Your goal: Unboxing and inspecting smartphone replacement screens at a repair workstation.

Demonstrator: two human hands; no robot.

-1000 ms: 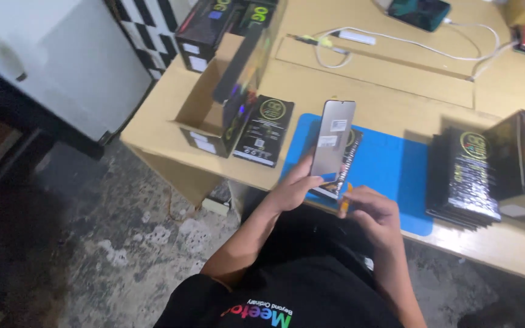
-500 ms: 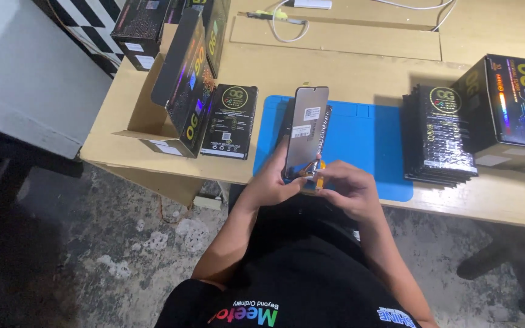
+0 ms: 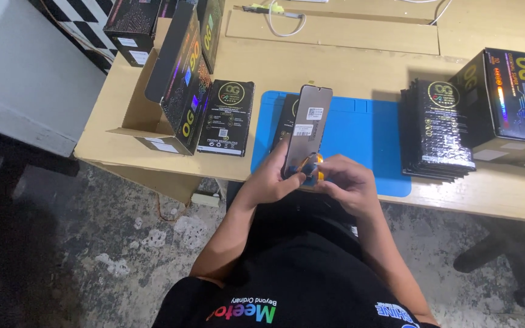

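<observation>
table point(image 3: 360, 61): tan wooden top, front edge runs just ahead of the hands; view now sits closer and more square-on than a second ago, so the right side of the bench shows in full.
open box point(image 3: 174, 91): dark carton with flap up, left of the mat, near the table's left corner; same place relative to the mat as before.
right box point(image 3: 508, 103): closed dark carton at far right, touching the stack.
stack point(image 3: 435, 130): flat dark sleeves piled at the mat's right edge, overhanging it slightly.
mat point(image 3: 366, 133): blue, mid-bench, reaches almost to the front edge; its right half is bare, the only open working room.
flat pack point(image 3: 227, 116): single dark sleeve between open box and mat.
phone screen panel point(image 3: 306, 130): dark slab held upright over the mat's left part, back with white labels toward camera; more upright than a second ago, lower end now down at the hands.
left hand point(image 3: 271, 179): fingers wrapped shut round the panel's lower left edge.
right hand point(image 3: 344, 182): has come in against the panel's bottom end, fingers curled closed on a small orange-and-blue part point(image 3: 312, 169); cannot tell exactly what it is.
meaning: judging by this, work has moved to the panel's bottom end.
clearance: hands hang at the front edge, partly off the table.
</observation>
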